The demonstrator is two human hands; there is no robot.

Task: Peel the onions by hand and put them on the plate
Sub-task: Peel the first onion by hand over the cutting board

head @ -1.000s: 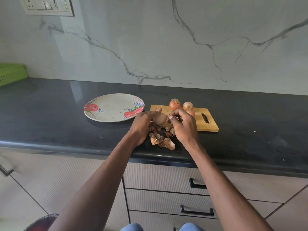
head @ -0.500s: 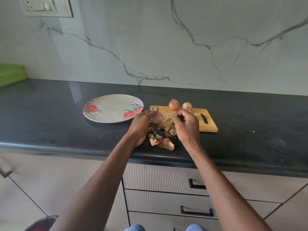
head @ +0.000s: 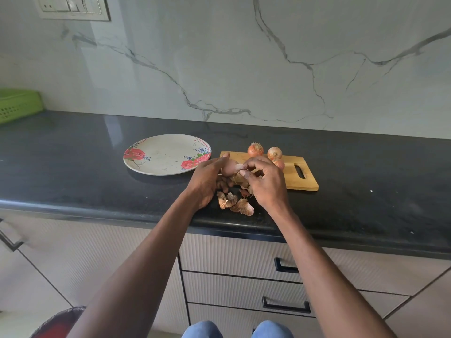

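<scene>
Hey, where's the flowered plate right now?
In the head view the flowered plate lies on the black counter, left of the wooden cutting board and just beyond the left hand.

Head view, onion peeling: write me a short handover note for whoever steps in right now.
Left hand holds the onion being peeled; right hand pinches a strip of its skin.
Plate has no onions on it yet.
Three unpeeled onions wait on the cutting board.
Loose skins lie at the counter edge.
Left: finish this onion, plate it, then peel the other three.
</scene>
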